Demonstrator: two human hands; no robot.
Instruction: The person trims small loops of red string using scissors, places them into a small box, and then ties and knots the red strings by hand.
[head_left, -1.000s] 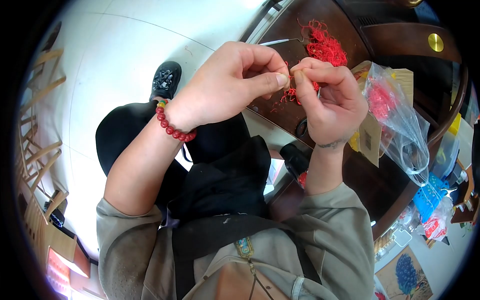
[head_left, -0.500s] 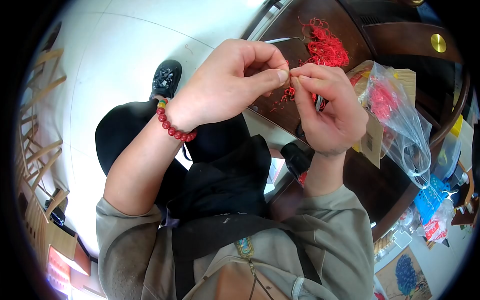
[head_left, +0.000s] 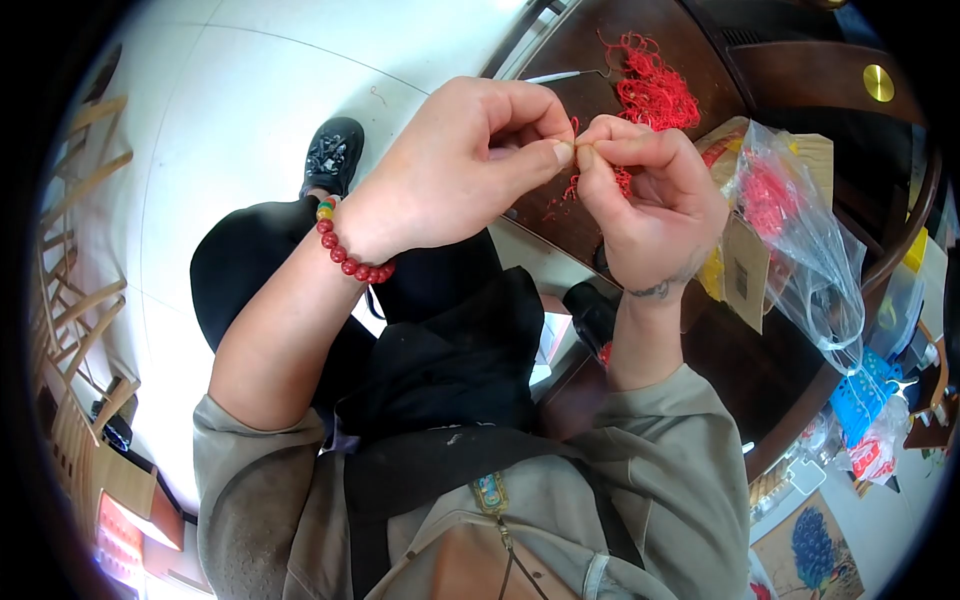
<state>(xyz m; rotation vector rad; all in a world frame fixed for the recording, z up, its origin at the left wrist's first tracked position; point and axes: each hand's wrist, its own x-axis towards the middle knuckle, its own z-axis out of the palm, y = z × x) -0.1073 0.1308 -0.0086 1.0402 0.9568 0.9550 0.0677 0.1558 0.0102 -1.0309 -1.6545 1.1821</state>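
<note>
My left hand point(head_left: 470, 160), with a red bead bracelet point(head_left: 348, 266) round its wrist, is closed in a pinch between thumb and forefinger. A short bit of red cord point(head_left: 575, 125) shows at its fingertips. My right hand point(head_left: 655, 200) pinches at the same spot, its fingertips almost touching the left ones; most of what lies between them is hidden. Behind the hands, a tangled heap of red thread point(head_left: 655, 90) lies on the dark brown wooden surface point(head_left: 590, 40). A thin tool with a white handle point(head_left: 552, 77) and a hooked metal tip lies beside the heap.
Small red scraps point(head_left: 562, 203) are scattered below the hands. To the right are an opened cardboard box point(head_left: 745, 275) and a clear plastic bag point(head_left: 800, 240) with something red inside. A wooden chair back point(head_left: 820, 75) stands at the upper right. Wooden stools point(head_left: 75, 310) line the far left.
My right hand has shifted slightly left and turned, its fingers more curled. A red bit of cord now shows above the left fingertips. My left hand has hardly moved.
</note>
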